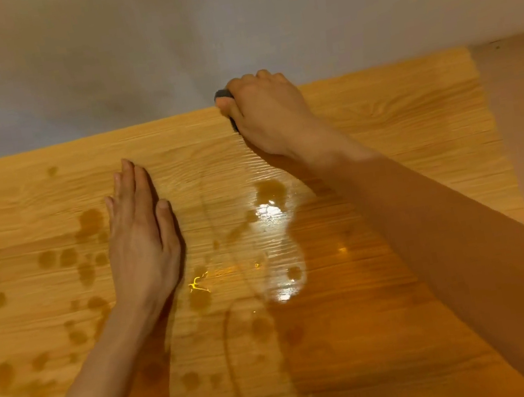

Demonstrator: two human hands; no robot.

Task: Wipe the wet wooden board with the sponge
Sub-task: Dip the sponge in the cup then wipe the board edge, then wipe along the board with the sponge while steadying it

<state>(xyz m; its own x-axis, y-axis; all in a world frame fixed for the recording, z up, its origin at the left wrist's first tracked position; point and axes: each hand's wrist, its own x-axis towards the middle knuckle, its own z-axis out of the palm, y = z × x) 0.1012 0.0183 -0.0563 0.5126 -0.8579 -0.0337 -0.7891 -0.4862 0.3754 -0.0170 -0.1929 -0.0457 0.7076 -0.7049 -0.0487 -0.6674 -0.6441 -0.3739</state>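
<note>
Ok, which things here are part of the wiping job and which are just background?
Part of the job:
wooden board
dark sponge under the right hand
left hand flat on the board
puddle and droplets

Background:
pale wall behind the board

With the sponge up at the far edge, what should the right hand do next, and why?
Probably drag the sponge back toward the person, through the puddle. The right hand grips it at the board's far edge, standing water and drops lie nearer, and the left hand lies flat on the board.
</note>
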